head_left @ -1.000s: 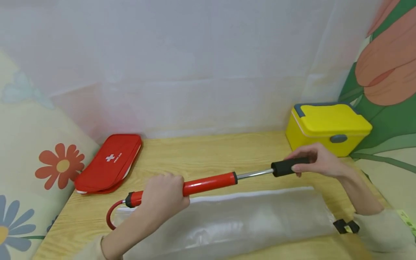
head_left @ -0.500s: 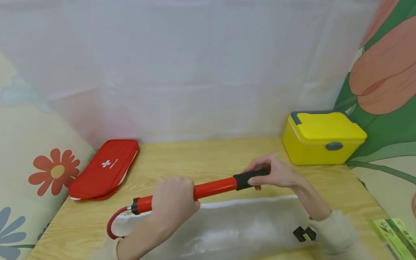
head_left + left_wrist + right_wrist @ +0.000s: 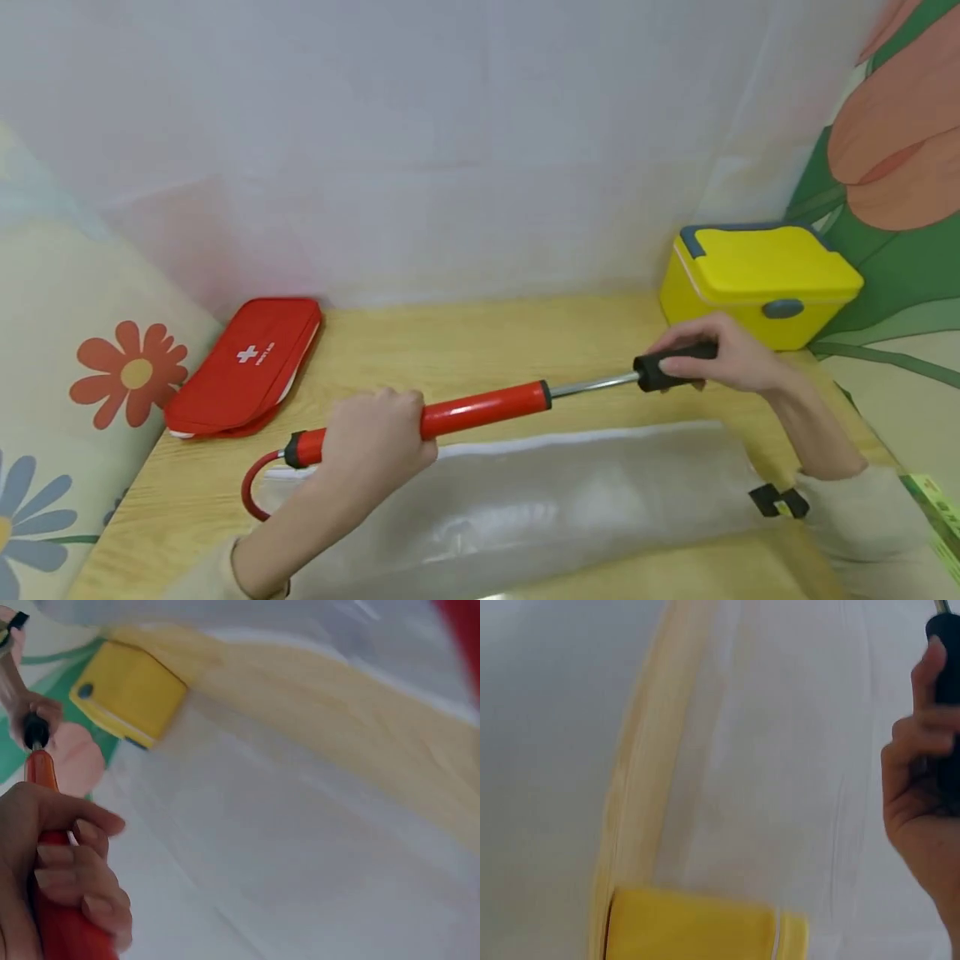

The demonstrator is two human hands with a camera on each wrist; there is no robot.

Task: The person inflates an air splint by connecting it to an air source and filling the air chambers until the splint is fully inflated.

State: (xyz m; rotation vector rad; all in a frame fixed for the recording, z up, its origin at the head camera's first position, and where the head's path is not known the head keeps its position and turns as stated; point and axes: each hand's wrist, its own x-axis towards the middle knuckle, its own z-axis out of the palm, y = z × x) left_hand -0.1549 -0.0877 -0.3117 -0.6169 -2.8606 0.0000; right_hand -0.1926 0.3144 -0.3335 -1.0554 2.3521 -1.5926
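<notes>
A red hand pump is held across the front of the table, its right end a little higher. My left hand grips the red barrel, and in the left wrist view the fingers wrap round it. Out of the barrel's right end comes a bare metal rod leading to a black handle. My right hand holds that handle, also seen in the right wrist view as a dark grip. From the pump's left end a red hose curves down behind my left forearm, its far end hidden.
Beneath the pump lies a flat, clear plastic bag with a black tab near its right end. A red first aid pouch lies at the left; a yellow box stands at the back right. A green packet shows at the right edge.
Half a second ago the black handle was pushed against the barrel; now my right hand has drawn it out rightward, baring the rod. One second ago it was similarly out. My left hand keeps its grip.
</notes>
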